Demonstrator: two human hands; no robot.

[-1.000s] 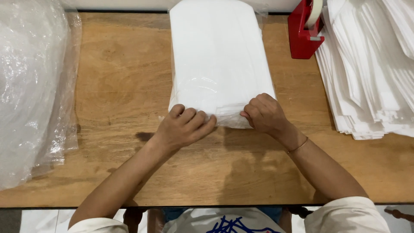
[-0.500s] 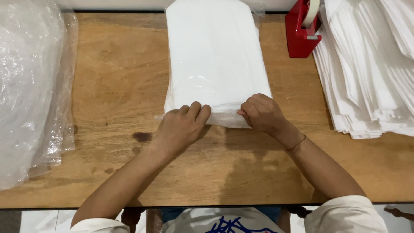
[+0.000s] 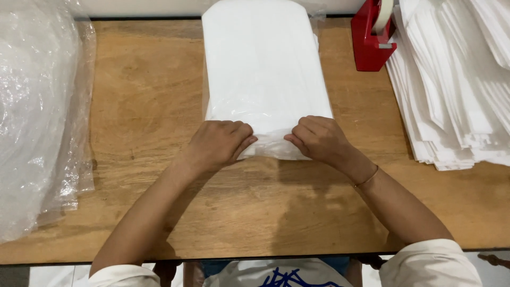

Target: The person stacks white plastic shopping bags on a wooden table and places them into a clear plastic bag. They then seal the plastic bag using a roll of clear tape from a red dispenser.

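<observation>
A white folded item in a clear plastic bag lies lengthwise on the middle of the wooden table. My left hand and my right hand both grip the bag's near end, fingers curled over the plastic edge and pointing toward each other. A thin bracelet circles my right wrist. The far end of the bag reaches the table's back edge.
A heap of clear plastic bags covers the table's left side. A red tape dispenser stands at the back right. Beside it, a stack of white folded pieces fills the right side.
My hands have shifted slightly on the bag's near end, fingers curling tighter over the plastic edge. The bag itself stays in place.
</observation>
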